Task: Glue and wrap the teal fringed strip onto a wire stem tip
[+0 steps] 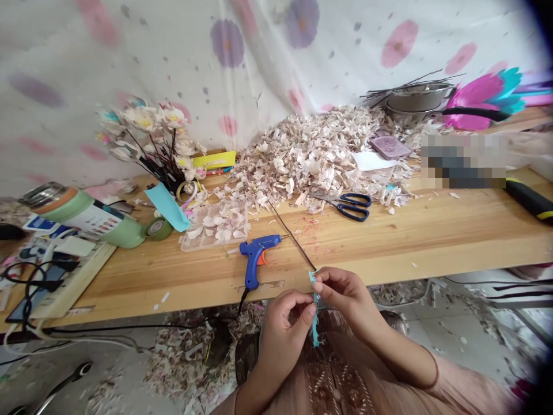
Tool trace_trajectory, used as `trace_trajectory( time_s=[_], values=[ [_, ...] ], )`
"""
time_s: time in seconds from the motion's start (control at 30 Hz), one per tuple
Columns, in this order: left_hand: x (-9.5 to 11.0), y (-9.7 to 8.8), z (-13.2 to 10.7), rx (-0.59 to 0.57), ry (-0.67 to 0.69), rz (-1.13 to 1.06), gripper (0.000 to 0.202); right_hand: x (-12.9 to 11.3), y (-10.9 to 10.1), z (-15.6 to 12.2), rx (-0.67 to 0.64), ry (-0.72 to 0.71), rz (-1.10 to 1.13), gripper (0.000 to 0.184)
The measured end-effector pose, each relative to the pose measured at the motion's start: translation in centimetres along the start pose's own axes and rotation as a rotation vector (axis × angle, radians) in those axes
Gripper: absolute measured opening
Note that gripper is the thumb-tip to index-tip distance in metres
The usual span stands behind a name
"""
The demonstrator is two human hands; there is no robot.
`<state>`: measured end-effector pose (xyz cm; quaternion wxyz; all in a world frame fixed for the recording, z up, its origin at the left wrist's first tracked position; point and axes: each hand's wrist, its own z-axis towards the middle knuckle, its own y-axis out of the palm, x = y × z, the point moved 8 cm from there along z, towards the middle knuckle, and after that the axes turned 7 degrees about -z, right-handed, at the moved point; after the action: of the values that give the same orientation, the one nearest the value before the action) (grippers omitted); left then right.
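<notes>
My left hand (pixel 283 328) and my right hand (pixel 345 294) meet just below the front edge of the wooden table (pixel 389 242). Both pinch a thin turquoise paper strip (pixel 315 323) that hangs down between them. The strip's top sits at the near end of a long dark wire stem (pixel 291 236), which slants up across the table towards the petal pile. My right fingers pinch the strip where it meets the stem. A blue glue gun (pixel 256 259) lies on the table just left of my hands.
A big heap of pale petal scraps (pixel 315 155) covers the back of the table, with blue-handled scissors (pixel 352 206) at its edge. A clear tray of petals (pixel 216 225), a bunch of paper flowers (pixel 147 132), a green flask (pixel 86 216) and metal bowls (pixel 415 101) stand around. Scraps litter the floor.
</notes>
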<state>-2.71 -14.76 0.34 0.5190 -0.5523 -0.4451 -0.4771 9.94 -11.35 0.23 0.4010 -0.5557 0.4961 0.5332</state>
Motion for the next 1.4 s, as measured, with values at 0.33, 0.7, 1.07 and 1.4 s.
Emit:
trace_trajectory(
  time_s=[0.33,0.7,1.07,1.4],
  values=[
    [-0.1,0.0,-0.2,0.03,-0.065,-0.15,0.017,0.0,0.3,-0.3,-0.055,0.074,0.066,0.043],
    [-0.4,0.0,-0.5,0.04,-0.063,-0.144,0.019,0.1,0.4,-0.6,-0.035,0.056,0.089,0.038],
    [-0.6,-0.1,-0.5,0.056,-0.065,-0.149,0.018,0.3,0.6,-1.0,-0.091,0.016,0.036,0.033],
    [-0.7,-0.2,-0.7,0.043,-0.053,-0.09,0.014,0.5,-0.1,-0.9,-0.005,-0.003,0.051,0.025]
  ],
)
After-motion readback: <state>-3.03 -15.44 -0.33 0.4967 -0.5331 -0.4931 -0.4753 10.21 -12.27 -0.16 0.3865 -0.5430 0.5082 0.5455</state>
